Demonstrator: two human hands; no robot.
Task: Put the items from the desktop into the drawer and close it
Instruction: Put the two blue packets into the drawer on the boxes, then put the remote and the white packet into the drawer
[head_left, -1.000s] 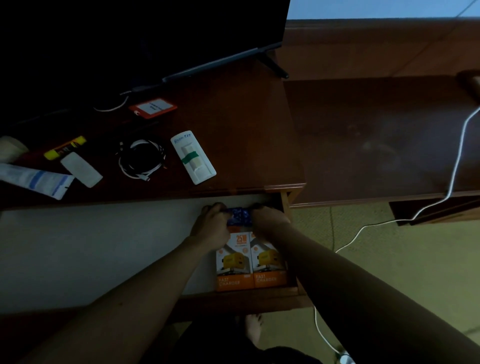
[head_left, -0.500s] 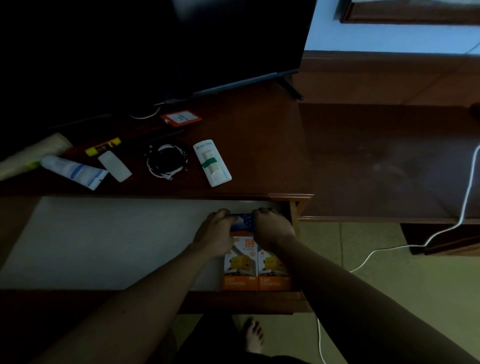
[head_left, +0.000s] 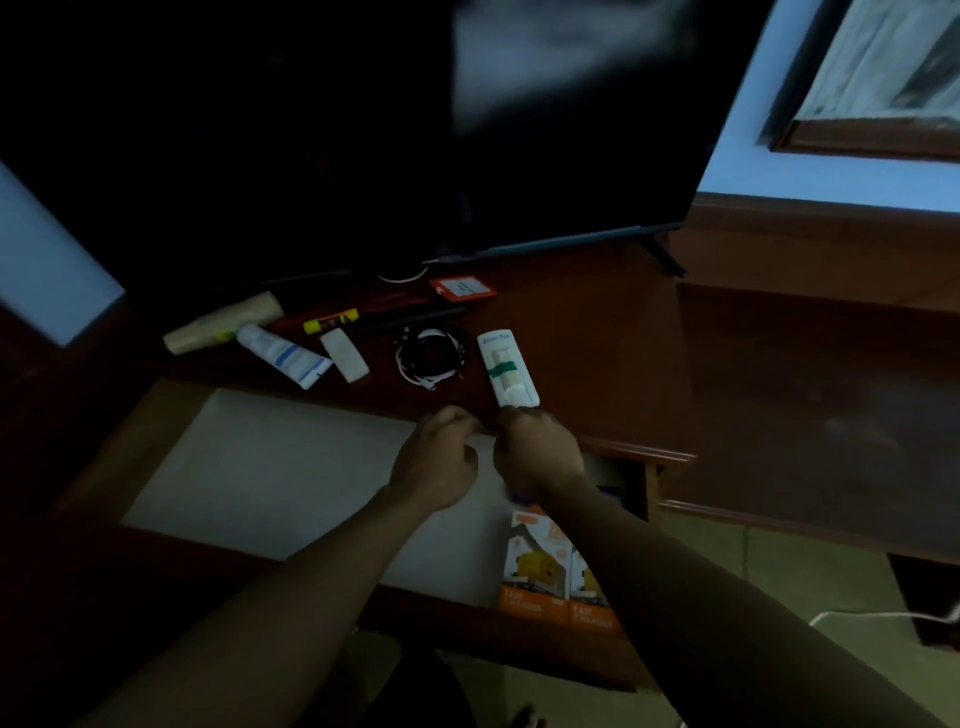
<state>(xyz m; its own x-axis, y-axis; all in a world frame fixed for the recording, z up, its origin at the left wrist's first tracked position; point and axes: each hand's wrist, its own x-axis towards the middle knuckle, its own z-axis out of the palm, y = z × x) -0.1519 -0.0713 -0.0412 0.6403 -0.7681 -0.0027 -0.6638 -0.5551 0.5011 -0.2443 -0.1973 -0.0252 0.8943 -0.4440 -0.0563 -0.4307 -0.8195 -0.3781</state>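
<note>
Dim desktop (head_left: 597, 332): white packet (head_left: 508, 368) lengthwise front-to-back, near end toward right hand (head_left: 537, 452).

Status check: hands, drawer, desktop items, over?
Both hands, left hand and right hand, empty at desk edge. Drawer open, charger boxes inside. White package, cable, tube remain on desktop.

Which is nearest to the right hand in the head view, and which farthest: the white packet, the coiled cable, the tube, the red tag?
From the right hand:
1. White packet, just beyond its fingers.
2. Coiled cable, left of the packet.
3. Tube and red tag: too close to call; tube far left, tag at the back.
</note>
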